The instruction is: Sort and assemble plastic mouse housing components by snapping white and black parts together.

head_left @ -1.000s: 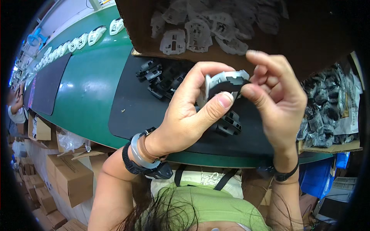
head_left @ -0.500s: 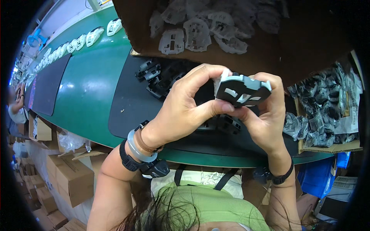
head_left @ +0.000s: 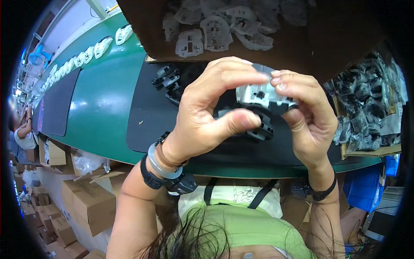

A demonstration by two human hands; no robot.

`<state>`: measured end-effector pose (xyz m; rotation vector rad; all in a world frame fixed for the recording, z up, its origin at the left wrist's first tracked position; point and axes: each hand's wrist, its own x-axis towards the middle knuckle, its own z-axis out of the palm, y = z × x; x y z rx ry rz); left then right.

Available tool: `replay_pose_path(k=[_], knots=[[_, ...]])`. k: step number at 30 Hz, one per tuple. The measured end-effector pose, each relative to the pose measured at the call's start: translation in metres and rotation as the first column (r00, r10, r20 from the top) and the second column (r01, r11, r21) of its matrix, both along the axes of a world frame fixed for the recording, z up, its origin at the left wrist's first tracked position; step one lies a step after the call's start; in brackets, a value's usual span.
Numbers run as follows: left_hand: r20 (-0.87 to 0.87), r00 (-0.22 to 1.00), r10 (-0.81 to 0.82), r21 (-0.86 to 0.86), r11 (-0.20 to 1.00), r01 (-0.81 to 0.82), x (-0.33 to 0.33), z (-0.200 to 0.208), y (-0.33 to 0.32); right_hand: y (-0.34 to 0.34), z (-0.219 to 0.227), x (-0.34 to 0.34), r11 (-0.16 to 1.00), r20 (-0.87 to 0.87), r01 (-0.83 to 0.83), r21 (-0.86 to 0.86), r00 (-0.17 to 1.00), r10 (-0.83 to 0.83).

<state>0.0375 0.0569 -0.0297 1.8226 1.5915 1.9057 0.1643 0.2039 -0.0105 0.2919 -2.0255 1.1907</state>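
Note:
A white plastic shell (head_left: 251, 94) with a black piece fitted along its lower side is held above the dark mat. My right hand (head_left: 317, 129) grips its right end, thumb below and fingers over the top. Across the shell's far edge reach the fingers of my left hand (head_left: 200, 103), seeming to touch it. The left thumb stands apart, off the shell. Below it on the mat lies a black plastic part (head_left: 262, 129), partly hidden by my hands. More black parts (head_left: 167, 80) are piled beyond my left hand.
A brown carton (head_left: 302, 56) with several clear-white shells overhangs the far side. At right stands a box of bagged black parts (head_left: 366, 112). White shells (head_left: 102, 46) line the green table (head_left: 101, 103) at left. Cartons (head_left: 90, 205) stand below, and another person (head_left: 26, 129) sits far left.
The shell has been turned, so its white side shows instead of the black face. My left thumb has come away from it, and my right hand has shifted slightly right.

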Motion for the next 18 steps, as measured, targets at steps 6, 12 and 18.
replay_pose_path(k=[6, 12, 18], knots=[[0.405, 0.903, 0.142, 0.051, 0.983, -0.177, 0.01, -0.005, 0.0, -0.035, 0.004, -0.013, 0.964, 0.202, 0.136, -0.229, 0.975, -0.09], [0.317, 0.795, 0.518, -0.295, 0.85, -0.436, -0.002, 0.021, -0.065, -0.022, 0.007, 0.009, 0.976, 0.438, 0.181, -0.125, 0.892, -0.109], [0.099, 0.565, 0.819, -0.243, 0.571, -0.784, -0.189, 0.022, -0.1, 0.023, 0.002, 0.069, 0.878, 0.589, 0.479, -0.013, 0.713, -0.381]])
